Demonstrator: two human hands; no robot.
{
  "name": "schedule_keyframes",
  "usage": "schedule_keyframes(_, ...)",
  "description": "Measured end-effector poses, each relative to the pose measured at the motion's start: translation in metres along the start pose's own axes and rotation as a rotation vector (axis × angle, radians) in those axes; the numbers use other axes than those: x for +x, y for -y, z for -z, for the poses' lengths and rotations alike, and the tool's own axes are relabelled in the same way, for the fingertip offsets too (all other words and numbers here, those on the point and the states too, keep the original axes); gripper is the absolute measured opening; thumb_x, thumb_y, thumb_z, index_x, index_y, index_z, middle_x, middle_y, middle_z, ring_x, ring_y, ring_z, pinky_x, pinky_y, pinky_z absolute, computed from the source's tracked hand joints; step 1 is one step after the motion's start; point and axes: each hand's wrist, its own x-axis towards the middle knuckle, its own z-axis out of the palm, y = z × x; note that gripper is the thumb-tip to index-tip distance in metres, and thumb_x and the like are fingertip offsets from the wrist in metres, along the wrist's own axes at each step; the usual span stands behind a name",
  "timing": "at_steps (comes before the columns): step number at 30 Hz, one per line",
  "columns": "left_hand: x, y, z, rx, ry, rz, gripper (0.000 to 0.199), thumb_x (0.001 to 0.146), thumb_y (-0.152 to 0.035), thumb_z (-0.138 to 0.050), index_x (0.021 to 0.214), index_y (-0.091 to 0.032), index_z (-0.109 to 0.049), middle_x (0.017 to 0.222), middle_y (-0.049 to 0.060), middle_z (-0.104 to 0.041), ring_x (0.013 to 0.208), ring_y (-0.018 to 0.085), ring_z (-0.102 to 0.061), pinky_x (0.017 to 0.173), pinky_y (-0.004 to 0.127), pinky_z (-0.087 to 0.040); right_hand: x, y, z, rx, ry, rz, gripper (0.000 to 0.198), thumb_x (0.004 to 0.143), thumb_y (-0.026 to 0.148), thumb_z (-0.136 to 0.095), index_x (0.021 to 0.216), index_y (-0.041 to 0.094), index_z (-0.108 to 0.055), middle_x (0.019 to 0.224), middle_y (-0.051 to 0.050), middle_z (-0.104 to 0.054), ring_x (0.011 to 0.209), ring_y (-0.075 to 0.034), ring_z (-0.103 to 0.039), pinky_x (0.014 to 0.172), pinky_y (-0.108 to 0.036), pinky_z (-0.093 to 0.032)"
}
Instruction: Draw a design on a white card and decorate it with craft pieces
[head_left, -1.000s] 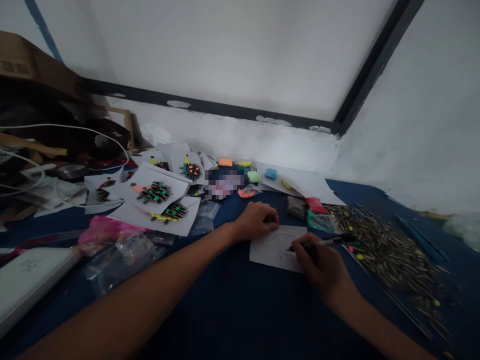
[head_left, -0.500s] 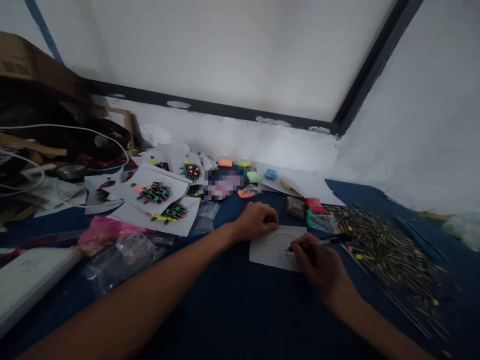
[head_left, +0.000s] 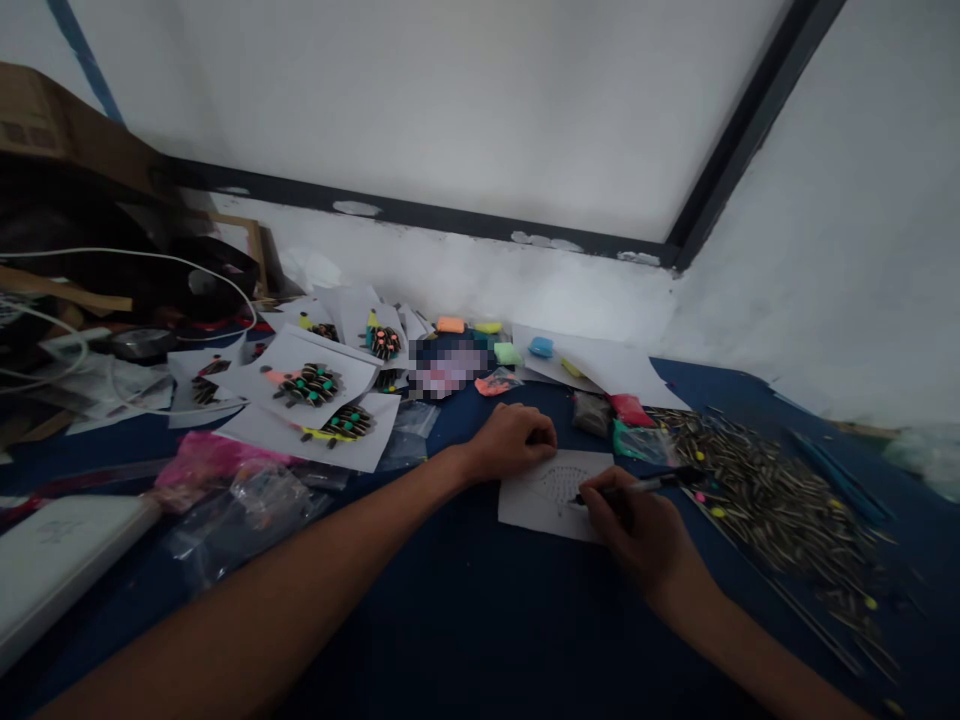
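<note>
Two bare hands are at work in the head view, over a blue bench point(head_left: 465, 620). The right hand point(head_left: 641, 525) has its grip closed on a pen point(head_left: 649, 482), thumb and fingers pinching it near the tip, and the pen slants up and away to the right. The tip meets or nearly meets a small piece of paper point(head_left: 525, 505), which lies flat on the bench between the two hands. Rows of short dark marks point(head_left: 566, 480) form a rounded shape on it. The left hand point(head_left: 514, 440) rests at the upper left edge of the paper with its fingers loosely curled; whether that grip holds anything cannot be told.

Just beyond the right hand spreads a heap of striped seeds point(head_left: 787, 510), with a green bag point(head_left: 637, 442) and a red packet point(head_left: 631, 410) at its near left side. Further back, a blue lump point(head_left: 541, 347) sits on a large white sheet point(head_left: 626, 378). To the left, several overlapping sheets point(head_left: 262, 425) carry dark spiky figures point(head_left: 311, 385) with green or orange dots, near a pink bag point(head_left: 214, 460)
</note>
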Motion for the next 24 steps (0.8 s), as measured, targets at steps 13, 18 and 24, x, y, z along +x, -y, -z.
schedule_keyframes(13, 0.0003, -0.0001, -0.0001, 0.02, 0.009, 0.009, 0.011, 0.076, -0.016, -0.059, 0.079, -0.018, -0.069, 0.079, 0.0, -0.067, 0.077, 0.013, -0.059, 0.071, 0.024, -0.04, -0.0001, -0.0011, 0.0001, -0.03, -0.028, -0.01, 0.026, 0.087, 0.039, -0.043, 0.073, 0.022, -0.055, 0.046, 0.004, -0.051, 0.039, -0.013, -0.05, 0.04, -0.024, -0.031)
schedule_keyframes(18, -0.0006, -0.0011, 0.0009, 0.001, -0.007, -0.005, 0.011, 0.076, -0.015, -0.059, 0.078, -0.016, -0.07, 0.079, 0.001, -0.067, 0.077, 0.014, -0.059, 0.072, 0.024, -0.04, 0.0007, -0.0049, 0.0013, 0.013, 0.031, 0.007, 0.031, 0.089, 0.041, -0.041, 0.068, 0.023, -0.054, 0.05, 0.0, -0.057, 0.042, -0.014, -0.051, 0.04, -0.026, -0.033)
schedule_keyframes(24, 0.0006, 0.0018, -0.0005, -0.001, 0.0, -0.017, 0.01, 0.076, -0.016, -0.06, 0.078, -0.017, -0.069, 0.08, 0.0, -0.067, 0.077, 0.013, -0.059, 0.073, 0.025, -0.04, 0.0001, -0.008, 0.0053, 0.0, -0.046, -0.042, 0.027, 0.087, 0.04, -0.044, 0.069, 0.022, -0.053, 0.046, 0.003, -0.05, 0.039, -0.013, -0.048, 0.038, -0.024, -0.03)
